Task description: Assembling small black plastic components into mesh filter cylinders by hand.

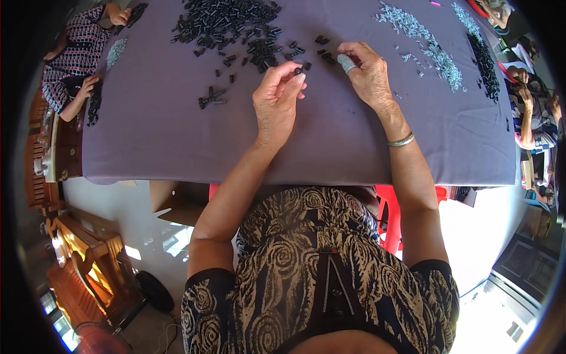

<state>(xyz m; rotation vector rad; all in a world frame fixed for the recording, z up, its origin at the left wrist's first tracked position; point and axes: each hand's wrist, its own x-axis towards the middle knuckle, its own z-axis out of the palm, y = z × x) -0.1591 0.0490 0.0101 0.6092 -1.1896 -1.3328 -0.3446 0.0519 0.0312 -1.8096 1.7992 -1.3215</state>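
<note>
Over the middle of the cloth, my left hand (276,106) pinches a small black cylindrical piece (298,71) between thumb and fingertips. My right hand (372,79) is a little to the right, its fingers curled together and a grey wrap (346,63) around one digit. Whatever it may hold is hidden. Just left of its fingertips lie a few loose black pieces (326,55). Beyond my left hand spreads a large heap of similar black pieces (227,22). A small group of them (212,97) lies apart, to the left of that hand.
The purple-grey tablecloth (177,147) bears strips of small clear pieces (433,50) at right. Another person's hand (89,87) touches a black pile at the left edge; more people sit at right. A red plastic chair (389,218) and an open cardboard box (171,200) are below the table edge.
</note>
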